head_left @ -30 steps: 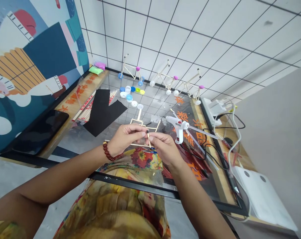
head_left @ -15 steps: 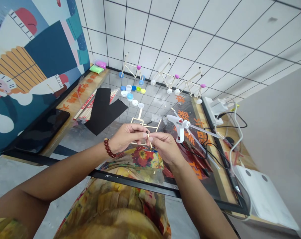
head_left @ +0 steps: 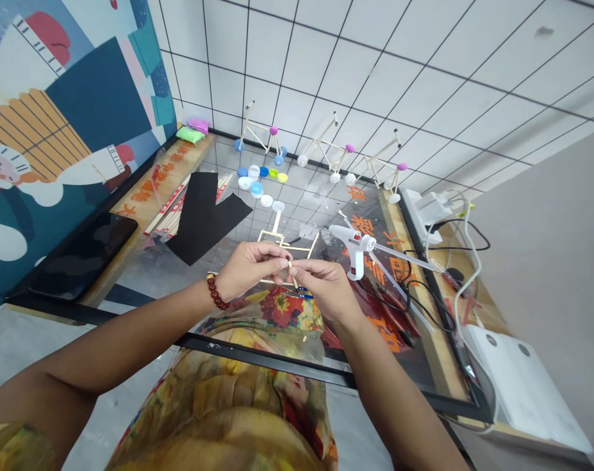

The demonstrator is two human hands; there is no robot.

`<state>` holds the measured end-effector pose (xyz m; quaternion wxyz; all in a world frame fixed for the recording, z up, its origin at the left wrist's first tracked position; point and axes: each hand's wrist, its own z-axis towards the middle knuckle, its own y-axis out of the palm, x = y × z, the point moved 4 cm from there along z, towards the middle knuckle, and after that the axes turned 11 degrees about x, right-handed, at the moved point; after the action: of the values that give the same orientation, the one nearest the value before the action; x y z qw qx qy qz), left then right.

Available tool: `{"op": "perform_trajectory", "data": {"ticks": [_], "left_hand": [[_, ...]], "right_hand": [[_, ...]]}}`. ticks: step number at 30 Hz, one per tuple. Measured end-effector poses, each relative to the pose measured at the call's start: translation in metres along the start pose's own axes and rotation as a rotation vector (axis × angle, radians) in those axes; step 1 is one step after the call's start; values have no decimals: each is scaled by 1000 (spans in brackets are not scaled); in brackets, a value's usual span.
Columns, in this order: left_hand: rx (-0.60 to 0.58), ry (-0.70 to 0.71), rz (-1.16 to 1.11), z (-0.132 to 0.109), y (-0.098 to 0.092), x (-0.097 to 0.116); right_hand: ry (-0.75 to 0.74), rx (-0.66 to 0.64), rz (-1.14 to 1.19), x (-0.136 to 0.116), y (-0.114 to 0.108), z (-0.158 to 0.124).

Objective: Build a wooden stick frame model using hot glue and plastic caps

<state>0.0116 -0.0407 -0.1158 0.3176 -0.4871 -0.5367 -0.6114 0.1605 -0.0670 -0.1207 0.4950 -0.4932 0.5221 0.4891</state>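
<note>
My left hand (head_left: 250, 268) and my right hand (head_left: 321, 288) meet over the glass table top, fingertips pinched together on a short wooden stick (head_left: 292, 273). The stick stands nearly upright between the two pinches; its lower end is hidden behind my right fingers. A red bead bracelet (head_left: 216, 294) circles my left wrist. Just beyond my hands lies a flat frame of thin wooden sticks (head_left: 284, 242) on the glass. A white glue gun (head_left: 353, 245) stands to the right of my right hand, apart from it.
Three stick models (head_left: 326, 157) with cap wheels stand along the tiled wall. Loose bottle caps (head_left: 258, 183), a black paper sheet (head_left: 203, 219), a chopstick bundle (head_left: 172, 209) and a dark phone (head_left: 81, 255) lie left. Cables (head_left: 444, 261), a power strip (head_left: 424, 209) and a white box (head_left: 523, 386) sit right.
Both hands have stayed together at the same spot. The stick has slid lower between the fingers, so less of it shows above them.
</note>
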Motion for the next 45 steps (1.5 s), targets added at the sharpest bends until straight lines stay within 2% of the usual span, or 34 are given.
{"op": "perform_trajectory", "data": {"ticks": [8, 18, 25, 34, 37, 41, 45], "left_hand": [[48, -20, -11, 0, 0, -2], [116, -48, -30, 0, -1, -6], [121, -5, -7, -2, 1, -3], [103, 48, 59, -1, -1, 0], [94, 25, 57, 0, -2, 0], [51, -78, 1, -1, -2, -3], [51, -114, -27, -1, -2, -5]], "right_hand": [[-42, 12, -71, -9, 4, -6], [-199, 82, -220, -6, 4, -7], [-188, 122, -215, -2, 2, -6], [-90, 26, -115, -5, 7, -7], [-58, 29, -78, -3, 7, -5], [12, 78, 14, 2, 2, -1], [53, 55, 63, 3, 1, 2]]}}
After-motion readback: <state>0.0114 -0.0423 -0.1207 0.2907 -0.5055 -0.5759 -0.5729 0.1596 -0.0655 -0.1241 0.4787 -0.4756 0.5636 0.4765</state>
